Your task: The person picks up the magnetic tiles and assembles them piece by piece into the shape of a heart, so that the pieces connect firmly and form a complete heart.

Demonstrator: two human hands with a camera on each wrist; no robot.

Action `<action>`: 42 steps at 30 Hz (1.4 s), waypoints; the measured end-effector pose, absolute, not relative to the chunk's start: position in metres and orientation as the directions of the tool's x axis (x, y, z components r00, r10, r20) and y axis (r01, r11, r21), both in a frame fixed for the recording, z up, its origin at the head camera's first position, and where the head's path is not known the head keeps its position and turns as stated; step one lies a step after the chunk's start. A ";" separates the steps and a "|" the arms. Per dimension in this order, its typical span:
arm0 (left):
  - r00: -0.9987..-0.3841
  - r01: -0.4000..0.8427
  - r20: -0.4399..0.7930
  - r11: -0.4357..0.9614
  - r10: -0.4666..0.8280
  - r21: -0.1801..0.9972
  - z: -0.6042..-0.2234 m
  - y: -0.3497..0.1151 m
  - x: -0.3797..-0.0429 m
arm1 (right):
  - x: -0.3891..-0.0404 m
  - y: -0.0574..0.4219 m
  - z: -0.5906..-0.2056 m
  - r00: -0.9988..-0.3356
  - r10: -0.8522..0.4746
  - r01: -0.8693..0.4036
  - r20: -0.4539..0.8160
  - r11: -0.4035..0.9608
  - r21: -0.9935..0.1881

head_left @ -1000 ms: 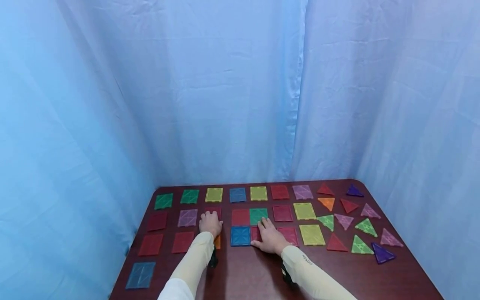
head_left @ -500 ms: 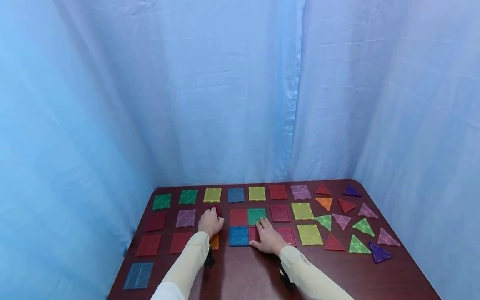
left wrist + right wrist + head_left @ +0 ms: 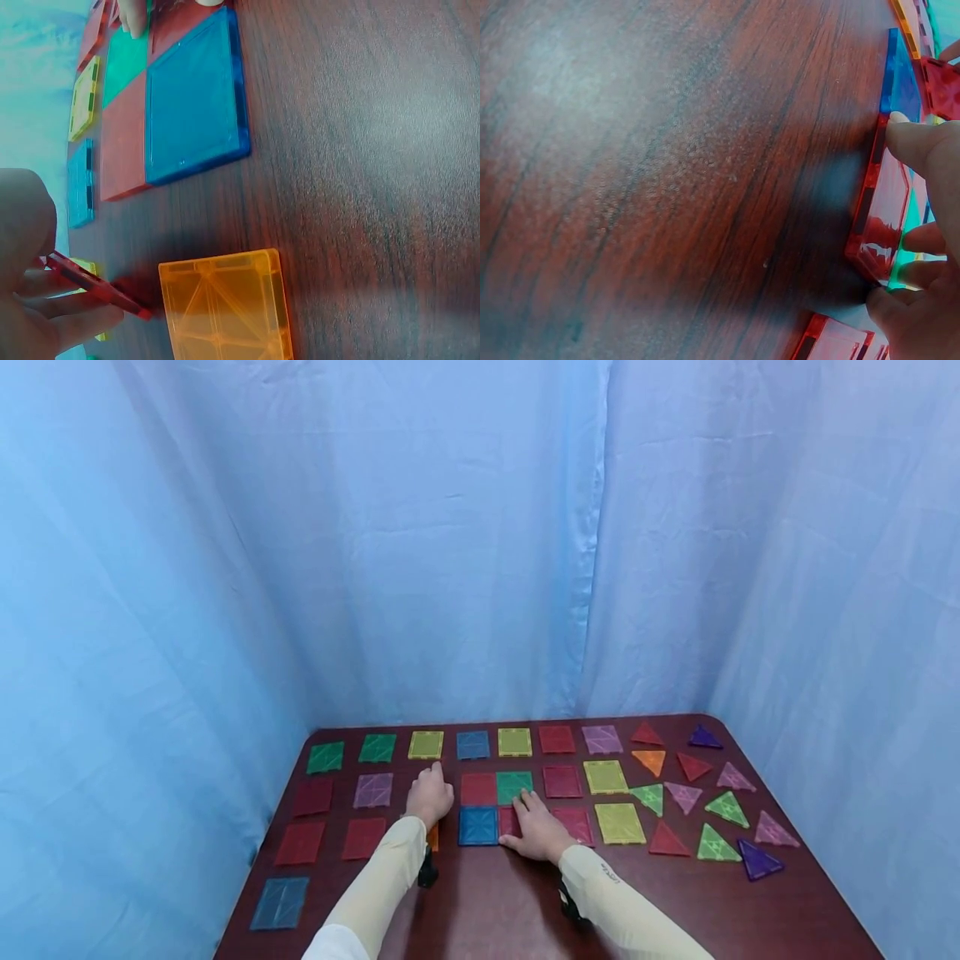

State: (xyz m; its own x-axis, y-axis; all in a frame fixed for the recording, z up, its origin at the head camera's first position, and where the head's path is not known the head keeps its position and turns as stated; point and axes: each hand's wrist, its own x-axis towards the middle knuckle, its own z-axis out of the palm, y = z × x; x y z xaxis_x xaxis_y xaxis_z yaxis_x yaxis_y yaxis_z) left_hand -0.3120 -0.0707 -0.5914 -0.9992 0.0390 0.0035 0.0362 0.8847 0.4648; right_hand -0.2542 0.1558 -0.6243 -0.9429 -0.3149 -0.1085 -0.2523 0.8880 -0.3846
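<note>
My left hand (image 3: 431,795) pinches a red square magnetic tile (image 3: 97,289), tipped up on edge between thumb and fingers. An orange square tile (image 3: 225,307) lies flat close to that hand. Four-square block at the table's middle: a blue tile (image 3: 477,826) and a red tile (image 3: 885,217) in front, another red tile (image 3: 477,789) and a green tile (image 3: 513,786) behind. Over the front red tile rests my right hand (image 3: 540,831), its thumb at the seam with the blue tile and its fingertips reaching the green one.
Rows of square tiles lie left, behind and right of the block, among them a purple tile (image 3: 373,790) and a yellow tile (image 3: 620,823). Several triangular tiles, such as a purple-blue triangle (image 3: 759,859), cover the table's right side. Blue curtains (image 3: 465,543) surround the table (image 3: 495,910).
My left hand has gripped the red tile that lay under it and raised it from lying flat, shifting slightly right. My right hand stays on the block.
</note>
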 end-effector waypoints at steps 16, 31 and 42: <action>-0.999 -0.010 -0.043 0.804 0.019 0.594 -0.587 -0.050 -0.305 | -0.256 0.155 -0.626 -0.949 -0.295 -0.229 -0.113 0.889 -0.397; -0.983 -0.139 -0.183 0.715 -0.016 0.685 -0.584 -0.043 -0.294 | -0.257 0.155 -0.630 -0.951 -0.286 -0.220 -0.116 0.891 -0.397; -0.983 -0.158 -0.180 0.714 -0.045 0.682 -0.587 -0.044 -0.295 | -0.258 0.156 -0.632 -0.951 -0.287 -0.225 -0.115 0.897 -0.381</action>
